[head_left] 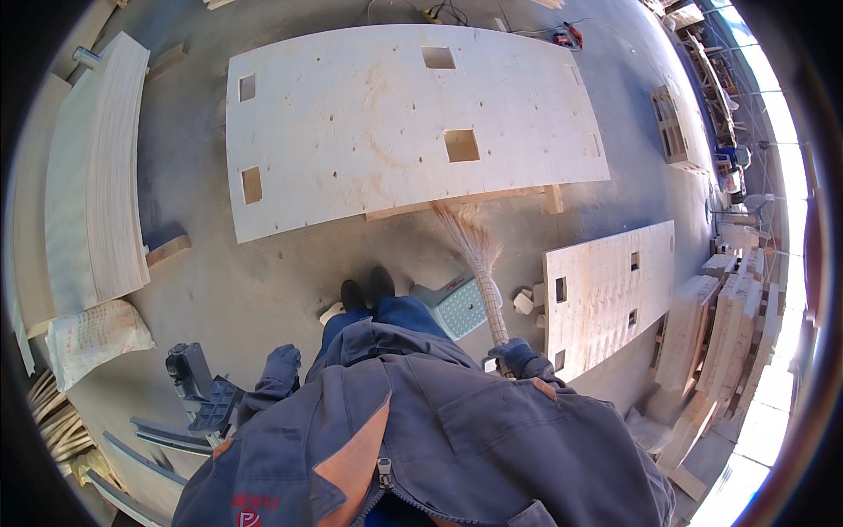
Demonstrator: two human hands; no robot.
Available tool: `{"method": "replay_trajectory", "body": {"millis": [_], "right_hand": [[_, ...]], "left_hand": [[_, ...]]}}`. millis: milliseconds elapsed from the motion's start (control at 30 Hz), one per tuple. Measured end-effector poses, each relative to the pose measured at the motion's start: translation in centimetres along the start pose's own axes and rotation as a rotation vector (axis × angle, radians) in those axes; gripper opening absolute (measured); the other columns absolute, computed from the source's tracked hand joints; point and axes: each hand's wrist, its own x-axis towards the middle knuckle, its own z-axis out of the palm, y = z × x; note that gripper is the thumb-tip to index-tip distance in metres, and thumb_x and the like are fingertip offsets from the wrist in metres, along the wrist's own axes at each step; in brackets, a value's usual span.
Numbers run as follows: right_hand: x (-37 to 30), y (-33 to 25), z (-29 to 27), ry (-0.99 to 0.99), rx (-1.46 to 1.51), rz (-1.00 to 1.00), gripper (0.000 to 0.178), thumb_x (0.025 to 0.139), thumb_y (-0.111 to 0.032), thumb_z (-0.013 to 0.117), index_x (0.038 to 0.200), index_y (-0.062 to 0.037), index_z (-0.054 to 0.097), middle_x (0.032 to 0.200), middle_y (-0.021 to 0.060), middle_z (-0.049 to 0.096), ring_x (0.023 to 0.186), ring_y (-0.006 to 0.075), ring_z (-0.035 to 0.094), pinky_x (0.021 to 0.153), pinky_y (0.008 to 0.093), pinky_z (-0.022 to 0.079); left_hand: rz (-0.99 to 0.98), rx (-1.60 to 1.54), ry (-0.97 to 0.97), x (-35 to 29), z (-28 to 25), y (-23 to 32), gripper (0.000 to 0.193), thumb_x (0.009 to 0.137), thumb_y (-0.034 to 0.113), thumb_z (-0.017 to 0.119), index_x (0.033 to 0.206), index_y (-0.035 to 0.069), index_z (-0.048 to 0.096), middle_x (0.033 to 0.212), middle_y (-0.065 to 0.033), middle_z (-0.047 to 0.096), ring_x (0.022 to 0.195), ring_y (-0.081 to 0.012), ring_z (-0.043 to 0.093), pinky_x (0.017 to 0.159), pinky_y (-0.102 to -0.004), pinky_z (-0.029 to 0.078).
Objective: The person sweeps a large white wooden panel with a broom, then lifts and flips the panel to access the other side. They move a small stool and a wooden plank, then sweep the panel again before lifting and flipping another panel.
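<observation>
My right hand (515, 354), in a dark glove, is wrapped round the handle of a straw broom (488, 294). The broom points away from me, with its spread bristles at the near edge of a large plywood sheet (334, 123). Square holes are cut through the sheet, and sawdust is scattered over its top. My left hand (283, 358), gloved too, hangs by my left side with its fingers curled in and nothing seen in them. Close to it stands a dark grey plastic or metal piece of equipment (189, 373).
A pale green step stool (460, 310) stands just ahead of my legs. At right lies a smaller board with holes (606, 294), near stacked timber (698, 334). Plywood stacks (114, 176) and a white sack (97, 341) are at left. A red power tool (569, 37) lies beyond the sheet.
</observation>
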Motion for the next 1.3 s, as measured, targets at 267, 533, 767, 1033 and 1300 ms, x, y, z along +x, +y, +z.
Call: {"method": "replay_trajectory", "body": {"millis": [267,533,767,1033,1300], "right_hand": [[-2.6,0.5,1.5,-0.078,0.380,0.018,0.024,0.076,-0.016,0.074,0.078,0.0035,0.060,0.062,0.0126,0.059,0.048,0.0247,0.059,0.044,0.0388,0.049],[-5.0,1.0,-1.4,0.160,0.501,-0.158,0.032,0.079,-0.009,0.068,0.105,-0.0025,0.051,0.063,0.0126,0.058,0.046,0.0247,0.058,0.040,0.0385,0.050],[-5.3,-2.3,-5.3,0.371,0.739,-0.236,0.022,0.084,-0.005,0.058,0.102,-0.0084,0.045,0.064,0.0106,0.053,0.044,0.0232,0.054,0.037,0.0377,0.046],[-0.5,-10.0,-9.7,0.389,0.681,-0.425,0.018,0.085,-0.007,0.057,0.100,-0.0074,0.047,0.066,0.0100,0.053,0.047,0.0229,0.056,0.039,0.0364,0.047],[8.4,-22.1,-5.4,0.141,0.555,-0.527,0.021,0.081,-0.006,0.064,0.096,-0.0068,0.049,0.060,0.0087,0.053,0.043,0.0215,0.055,0.037,0.0349,0.046]], "left_hand": [[0.286,0.398,-0.082,-0.2,-1.3,1.0,0.005,0.067,0.011,0.063,0.068,0.010,0.059,0.071,-0.0076,0.056,0.067,-0.0270,0.060,0.056,-0.0392,0.047],[-0.079,-0.129,-0.108,2.1,-0.4,3.8,0.005,0.070,0.011,0.061,0.068,0.009,0.057,0.070,-0.0077,0.056,0.065,-0.0264,0.059,0.055,-0.0378,0.047],[-0.530,-0.511,-0.006,1.7,-0.3,5.9,0.015,0.081,0.013,0.051,0.069,0.007,0.056,0.062,-0.0062,0.056,0.050,-0.0166,0.053,0.046,-0.0314,0.042],[-0.185,-0.141,-0.088,-1.4,1.6,-0.7,0.006,0.073,0.011,0.058,0.070,0.006,0.058,0.071,-0.0075,0.058,0.065,-0.0232,0.058,0.056,-0.0345,0.046],[-0.213,-0.042,-0.026,-4.6,0.6,1.6,0.007,0.077,0.011,0.057,0.072,0.006,0.058,0.068,-0.0077,0.058,0.059,-0.0197,0.058,0.053,-0.0336,0.046]]}}
